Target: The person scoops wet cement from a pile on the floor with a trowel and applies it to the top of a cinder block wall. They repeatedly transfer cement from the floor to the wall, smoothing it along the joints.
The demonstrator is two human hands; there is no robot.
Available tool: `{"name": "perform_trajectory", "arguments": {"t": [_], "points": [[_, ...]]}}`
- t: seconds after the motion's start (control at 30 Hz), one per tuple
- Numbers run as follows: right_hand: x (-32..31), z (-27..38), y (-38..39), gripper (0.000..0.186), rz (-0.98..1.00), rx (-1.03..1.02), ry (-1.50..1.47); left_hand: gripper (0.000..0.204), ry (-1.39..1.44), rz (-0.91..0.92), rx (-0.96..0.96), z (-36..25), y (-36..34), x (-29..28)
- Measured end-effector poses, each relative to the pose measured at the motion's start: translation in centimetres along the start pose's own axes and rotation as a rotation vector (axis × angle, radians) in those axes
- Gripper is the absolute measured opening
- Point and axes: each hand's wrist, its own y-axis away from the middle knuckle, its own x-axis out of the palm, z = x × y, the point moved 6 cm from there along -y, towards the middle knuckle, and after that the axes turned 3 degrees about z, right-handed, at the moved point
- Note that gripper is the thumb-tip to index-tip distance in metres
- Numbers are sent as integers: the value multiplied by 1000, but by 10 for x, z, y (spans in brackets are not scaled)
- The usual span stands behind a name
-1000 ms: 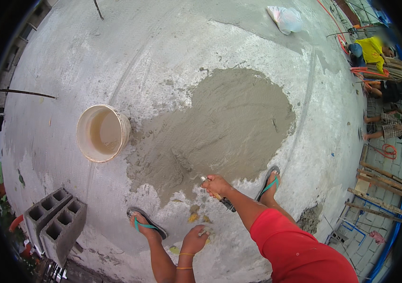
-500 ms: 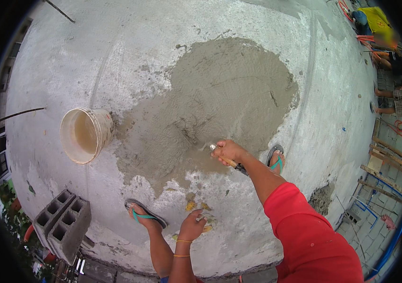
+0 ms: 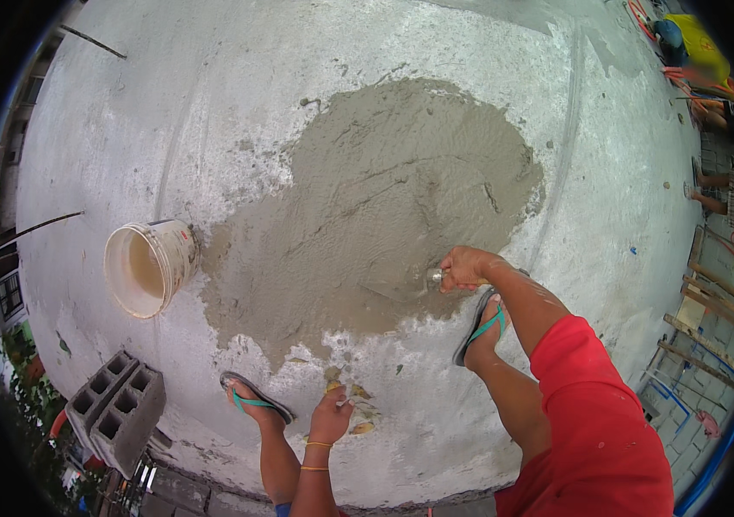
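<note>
In the head view, the person's right hand (image 3: 467, 269) is wrapped firmly around the handle of a trowel (image 3: 434, 278), at the near right part of a broad patch of wet cement (image 3: 358, 215). The trowel's metal neck shows just left of the fingers; the blade lies low against the cement and blends with its grey. The left hand (image 3: 330, 420) hangs on the near side, left of the middle, with its fingers loosely bent, just beside some yellowed leaves (image 3: 363, 427); whether it pinches anything cannot be told. Two thin yellow bands (image 3: 316, 469) circle that wrist.

The cement spreads across the middle of a pale concrete slab (image 3: 255, 69). At its left edge stands a whitish bucket (image 3: 179, 246) with murky brown liquid inside. Two hollow blocks (image 3: 117, 412) sit side by side at near left. The person's feet, in sandals (image 3: 470, 345) with green straps, are planted apart on the near side. At far right is another person in a yellow shirt (image 3: 699, 47), and nearer along that side lie wooden planks (image 3: 716, 303).
</note>
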Motion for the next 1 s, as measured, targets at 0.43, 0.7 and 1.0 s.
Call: {"name": "perform_trajectory", "arguments": {"t": [0.43,0.7,1.0], "points": [[-70,-98,151,24,-338,-312,-895,40,-260,156,-12,-229,151,33],[-18,-188,235,32,-454,-247,-1517,35,-370,166,183,-489,154,27],[8,-248,97,32,-825,229,-1749,30,-756,507,163,-585,42,-33]]}}
